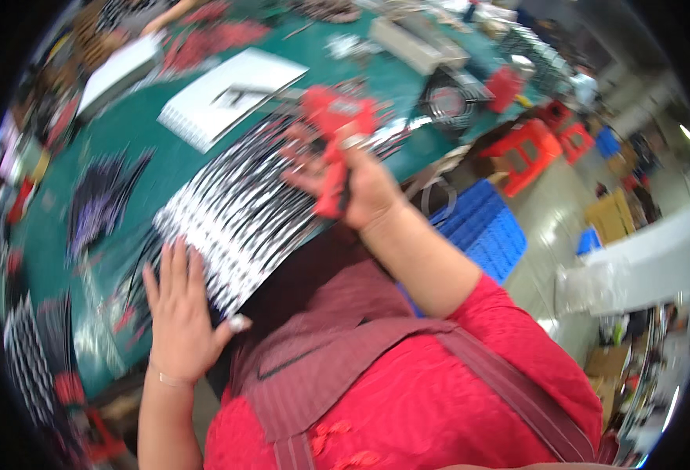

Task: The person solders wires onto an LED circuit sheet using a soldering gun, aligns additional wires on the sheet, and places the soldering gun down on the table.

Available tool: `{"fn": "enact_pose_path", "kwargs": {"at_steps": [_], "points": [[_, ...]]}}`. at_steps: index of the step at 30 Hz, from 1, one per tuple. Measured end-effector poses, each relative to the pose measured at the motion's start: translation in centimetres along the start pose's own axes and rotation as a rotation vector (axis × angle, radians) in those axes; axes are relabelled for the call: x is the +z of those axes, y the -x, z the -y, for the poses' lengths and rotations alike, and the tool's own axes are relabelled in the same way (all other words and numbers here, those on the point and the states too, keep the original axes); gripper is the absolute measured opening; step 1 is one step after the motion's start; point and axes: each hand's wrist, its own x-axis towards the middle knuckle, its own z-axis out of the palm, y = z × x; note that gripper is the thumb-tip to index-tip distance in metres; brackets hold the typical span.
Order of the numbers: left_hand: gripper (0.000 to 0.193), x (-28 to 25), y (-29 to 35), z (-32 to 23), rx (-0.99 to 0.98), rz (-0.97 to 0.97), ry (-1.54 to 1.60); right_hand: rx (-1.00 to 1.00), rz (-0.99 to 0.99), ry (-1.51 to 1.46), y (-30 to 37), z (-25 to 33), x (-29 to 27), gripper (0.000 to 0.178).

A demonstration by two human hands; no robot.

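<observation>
A row of black cables with white parts (231, 211) lies side by side along the near edge of the green table. On the left end of this row my left hand (176, 313) rests flat, fingers stretched out, with something white at its thumb tip. My right hand (368, 188) is wrapped around the handle of a red pistol-grip tool (341, 113), held above the right part of the row. A greyish elongated part stretches left from the tool; blur hides its exact kind and tip.
A white sheet or pad (231, 94) lies beyond the cables on the green table (137, 125). Left are dark cable bundles (102, 200) and more cables (27, 352). A round black fan-like object (448, 102) stands right. Blue crates (482, 231) and red crates (529, 157) stand beside the table.
</observation>
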Motion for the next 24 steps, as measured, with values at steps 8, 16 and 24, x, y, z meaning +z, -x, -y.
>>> {"fn": "enact_pose_path", "kwargs": {"at_steps": [8, 16, 24], "points": [[0.104, -3.9, -2.1, -1.1, 0.025, -0.066, -0.015, -0.049, 0.031, 0.073, -0.4, 0.0, -0.1, 0.064], [0.099, 2.0, -1.1, 3.7, -0.12, -0.112, -0.065, -0.071, 0.036, 0.121, -0.3, -0.7, 0.8, 0.067], [0.095, -1.9, -2.3, 2.3, -0.022, -0.134, -0.15, -0.077, 0.028, 0.152, -0.3, -0.6, 0.8, 0.067]]}}
